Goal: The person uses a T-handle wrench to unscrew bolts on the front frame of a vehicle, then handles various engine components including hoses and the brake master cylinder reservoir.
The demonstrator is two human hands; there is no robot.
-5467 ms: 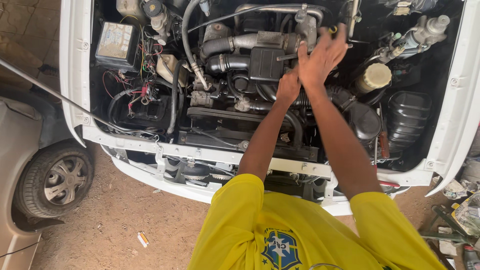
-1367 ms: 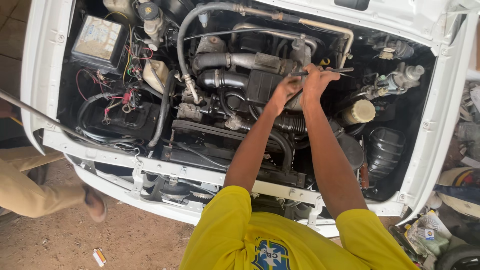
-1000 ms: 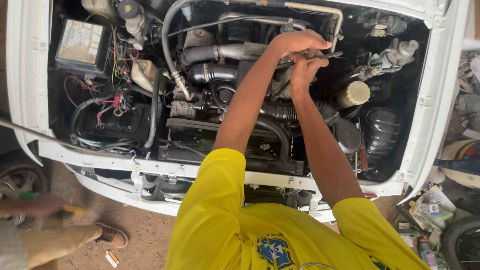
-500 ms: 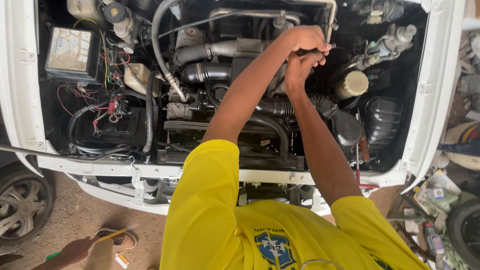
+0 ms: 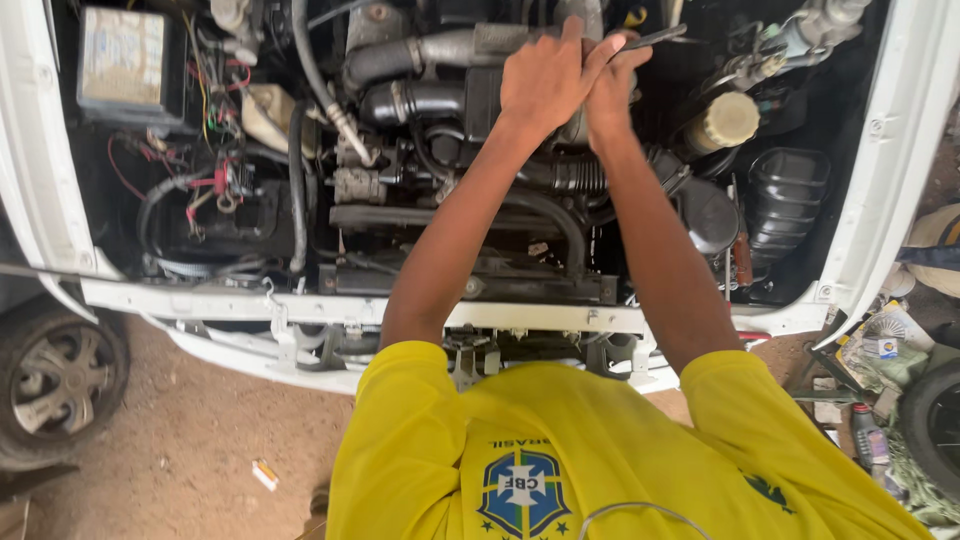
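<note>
Over engine bay (image 5: 480, 200), hands (image 5: 575, 80) on wrench (image 5: 655, 38)

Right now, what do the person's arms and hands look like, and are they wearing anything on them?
Both arms are bare from the short sleeves down. The left hand and the right hand wear no gloves, rings or watch that I can see. The shirt is bright yellow, with short sleeves and a blue and green badge on the chest.

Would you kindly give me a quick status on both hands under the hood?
Left hand and right hand pressed together, fingers gripping a slim metal tool. Working over the engine top. Black hoses crowd close below.
</note>
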